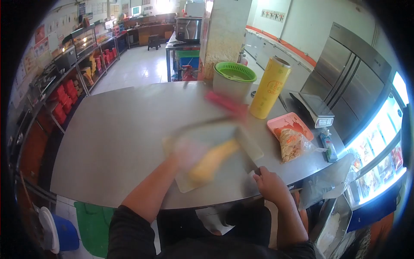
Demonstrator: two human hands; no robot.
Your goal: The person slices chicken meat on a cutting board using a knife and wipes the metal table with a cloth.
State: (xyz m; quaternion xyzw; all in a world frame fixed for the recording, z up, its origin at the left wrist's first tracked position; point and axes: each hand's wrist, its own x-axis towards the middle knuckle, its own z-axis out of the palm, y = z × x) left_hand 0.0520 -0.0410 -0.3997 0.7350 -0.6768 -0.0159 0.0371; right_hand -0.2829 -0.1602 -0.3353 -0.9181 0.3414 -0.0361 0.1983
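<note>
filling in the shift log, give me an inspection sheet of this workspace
surface: grey table, with a pale cutting board near its front edge
job's things: yellow item on the board, blurred; what looks like a knife, blade unclear
clutter: green basket atop a pale bucket, yellow roll, pink tray, filled plastic bag, scale; blurred pinkish-red object, unidentifiable
hands: left hand blurred by the yellow item, contact unclear; right hand closed on the knife's handle
cables: nothing seen
surroundings: steel refrigerator and lit display cooler to the right, blue container at lower left
</note>
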